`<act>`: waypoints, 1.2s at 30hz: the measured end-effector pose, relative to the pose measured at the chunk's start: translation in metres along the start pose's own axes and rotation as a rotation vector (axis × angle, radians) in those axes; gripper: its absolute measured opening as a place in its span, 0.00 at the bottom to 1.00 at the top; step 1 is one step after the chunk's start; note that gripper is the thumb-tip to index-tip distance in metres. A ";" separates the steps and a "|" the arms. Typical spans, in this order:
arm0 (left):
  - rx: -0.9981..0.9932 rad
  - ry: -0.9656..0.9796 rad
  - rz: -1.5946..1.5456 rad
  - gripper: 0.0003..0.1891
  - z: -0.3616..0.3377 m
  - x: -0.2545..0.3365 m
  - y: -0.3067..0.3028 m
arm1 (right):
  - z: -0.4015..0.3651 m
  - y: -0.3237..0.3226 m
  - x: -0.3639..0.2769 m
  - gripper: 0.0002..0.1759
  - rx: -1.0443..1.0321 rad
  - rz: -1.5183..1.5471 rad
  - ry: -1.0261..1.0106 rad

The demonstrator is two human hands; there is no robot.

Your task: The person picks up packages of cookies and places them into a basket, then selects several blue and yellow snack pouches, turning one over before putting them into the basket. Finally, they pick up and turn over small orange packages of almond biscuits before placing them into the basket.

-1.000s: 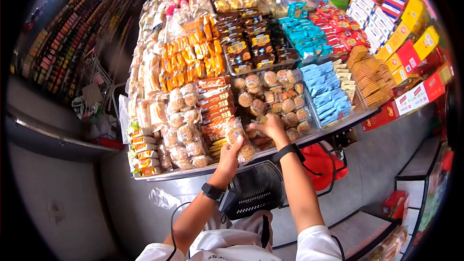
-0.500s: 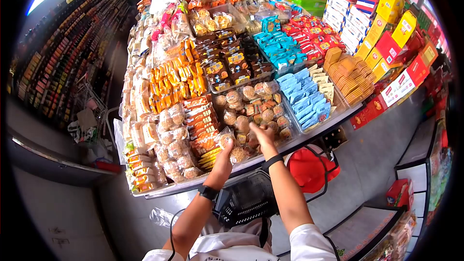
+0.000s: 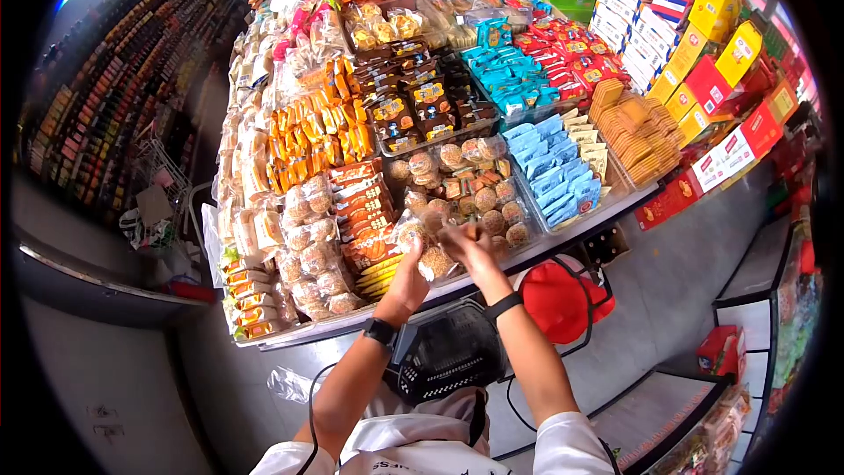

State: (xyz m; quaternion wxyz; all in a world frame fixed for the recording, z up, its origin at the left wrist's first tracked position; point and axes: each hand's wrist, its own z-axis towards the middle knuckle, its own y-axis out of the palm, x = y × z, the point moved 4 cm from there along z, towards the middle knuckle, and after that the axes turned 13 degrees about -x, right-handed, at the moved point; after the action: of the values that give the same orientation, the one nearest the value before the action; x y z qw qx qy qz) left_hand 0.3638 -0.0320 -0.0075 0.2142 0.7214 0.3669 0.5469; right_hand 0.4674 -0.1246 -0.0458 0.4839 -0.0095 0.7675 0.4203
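My left hand (image 3: 409,277) is closed on a wrapped round pastry (image 3: 411,234) at the front of the display. Close to its right, my right hand (image 3: 469,244) reaches over the bin of round seeded pastries (image 3: 490,200). Its fingers are blurred, and whatever they may hold cannot be made out. Below the left fingers lies another seeded pastry (image 3: 437,262). Brown and red packets (image 3: 362,211) and yellow packets (image 3: 380,275) lie left of my hands.
Light blue packets (image 3: 554,178) and stacked biscuits (image 3: 635,136) fill bins to the right. A black basket (image 3: 453,347) hangs below the display edge, beside a red object (image 3: 554,303). A wire cart (image 3: 167,185) stands at the left.
My right hand has moved slightly left, closer to my left hand, and its fingers have drawn in. The left hand stays around the wrapped pastry.
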 end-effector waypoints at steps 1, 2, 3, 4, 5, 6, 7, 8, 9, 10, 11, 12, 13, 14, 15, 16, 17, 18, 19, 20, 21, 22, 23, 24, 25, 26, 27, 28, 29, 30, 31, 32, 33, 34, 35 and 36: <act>-0.052 -0.001 -0.033 0.28 0.006 -0.002 -0.001 | 0.007 -0.001 0.010 0.12 -0.086 -0.087 -0.084; -0.060 -0.005 -0.037 0.28 0.013 -0.004 -0.003 | 0.004 -0.015 0.025 0.08 -0.051 -0.247 0.057; -0.058 0.009 -0.047 0.27 0.017 -0.003 -0.002 | 0.000 -0.009 0.024 0.09 -0.083 -0.254 0.039; -0.055 0.023 -0.054 0.27 0.019 -0.002 0.000 | -0.003 -0.005 0.023 0.09 -0.115 -0.259 0.021; 0.051 0.045 -0.062 0.24 0.019 -0.006 -0.001 | -0.005 -0.006 0.020 0.09 -0.109 -0.295 0.070; 0.047 0.043 -0.064 0.24 0.020 -0.007 -0.001 | -0.004 -0.009 0.017 0.09 -0.105 -0.297 0.069; -0.003 0.109 -0.038 0.22 0.021 -0.004 0.000 | -0.001 -0.009 0.014 0.14 -0.147 -0.231 0.088; -0.053 0.175 -0.013 0.21 0.022 -0.002 0.002 | 0.000 -0.010 0.012 0.20 -0.188 -0.166 0.107; -0.077 0.181 -0.010 0.20 0.021 0.000 0.005 | 0.005 -0.016 0.015 0.24 -0.120 -0.105 0.136; -0.079 0.180 -0.012 0.20 0.023 -0.001 0.005 | 0.007 -0.020 0.017 0.24 -0.118 -0.106 0.136; -0.074 0.164 -0.004 0.19 0.024 -0.002 0.005 | 0.010 -0.024 0.020 0.26 -0.082 -0.093 0.110; -0.070 0.152 0.006 0.19 0.025 -0.003 0.004 | 0.013 -0.023 0.020 0.28 -0.049 -0.079 0.083; -0.080 0.131 -0.020 0.18 0.026 -0.002 0.007 | 0.012 -0.023 0.017 0.23 -0.014 -0.234 0.052; -0.083 0.135 -0.020 0.18 0.030 -0.004 0.003 | 0.013 -0.023 0.018 0.23 -0.017 -0.237 0.048; -0.072 0.078 -0.008 0.17 0.035 -0.007 -0.002 | 0.016 -0.027 0.021 0.24 0.002 -0.237 0.032; -0.063 0.021 0.004 0.17 0.039 -0.012 -0.008 | 0.019 -0.032 0.024 0.26 0.022 -0.237 0.014; 0.002 -0.021 0.106 0.17 0.041 -0.016 -0.016 | 0.020 -0.037 0.029 0.28 0.000 -0.287 0.085; -0.002 -0.021 0.104 0.17 0.043 -0.020 -0.017 | 0.018 -0.032 0.025 0.25 -0.051 -0.248 0.090; 0.008 0.026 0.208 0.17 0.044 -0.022 -0.019 | 0.015 -0.028 0.021 0.23 -0.036 -0.221 0.070; 0.016 0.072 0.310 0.18 0.047 -0.024 -0.021 | 0.012 -0.023 0.019 0.21 -0.021 -0.195 0.049; 0.062 0.098 0.403 0.23 0.053 -0.025 -0.024 | 0.008 -0.016 0.013 0.20 -0.036 -0.291 0.034; 0.096 0.224 0.502 0.33 0.056 -0.024 -0.026 | 0.004 -0.011 0.010 0.20 -0.048 -0.386 0.022; 0.154 0.225 0.550 0.37 0.060 -0.026 -0.030 | 0.012 -0.020 0.025 0.21 -0.061 -0.504 -0.072; 0.209 0.229 0.599 0.41 0.064 -0.025 -0.032 | 0.015 -0.023 0.026 0.21 -0.017 -0.738 -0.118; 0.189 0.278 0.627 0.44 0.070 -0.029 -0.041 | 0.012 -0.018 0.019 0.21 0.024 -0.815 -0.154; 0.180 0.363 0.682 0.43 0.077 -0.033 -0.050 | 0.007 -0.014 0.013 0.22 0.067 -0.891 -0.186; 0.190 0.399 0.725 0.42 0.079 -0.036 -0.055 | 0.006 -0.010 0.008 0.21 0.089 -0.954 -0.265; 0.199 0.437 0.769 0.41 0.081 -0.039 -0.060 | 0.004 -0.005 0.001 0.19 0.085 -1.021 -0.358; 0.248 0.476 0.796 0.39 0.084 -0.042 -0.065 | 0.002 -0.003 -0.001 0.19 0.092 -1.025 -0.292; 0.298 0.536 0.867 0.39 0.084 -0.041 -0.064 | 0.002 -0.004 -0.001 0.18 0.098 -1.028 -0.231; 0.339 0.551 0.976 0.39 0.085 -0.041 -0.062 | 0.001 -0.005 0.001 0.18 0.106 -1.053 -0.255; 0.385 0.564 1.086 0.38 0.083 -0.042 -0.061 | 0.000 -0.008 0.002 0.19 0.109 -1.070 -0.237; 0.394 0.587 1.130 0.38 0.080 -0.041 -0.057 | 0.001 -0.010 0.005 0.20 0.105 -1.090 -0.245; 0.439 0.574 1.153 0.39 0.077 -0.040 -0.051 | 0.005 -0.014 0.009 0.20 0.096 -1.110 -0.255; 0.506 0.511 1.151 0.39 0.076 -0.038 -0.048 | 0.011 -0.018 0.015 0.20 0.093 -1.100 -0.254; 0.588 0.443 1.172 0.39 0.074 -0.041 -0.045 | 0.011 -0.017 0.008 0.19 0.053 -1.061 -0.243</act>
State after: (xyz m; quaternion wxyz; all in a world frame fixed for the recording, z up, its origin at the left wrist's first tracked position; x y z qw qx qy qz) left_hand 0.4155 -0.0272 -0.0885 -0.4012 0.6999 0.0846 0.5848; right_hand 0.4780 -0.1250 -0.0644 0.7150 -0.3346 0.6061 0.0968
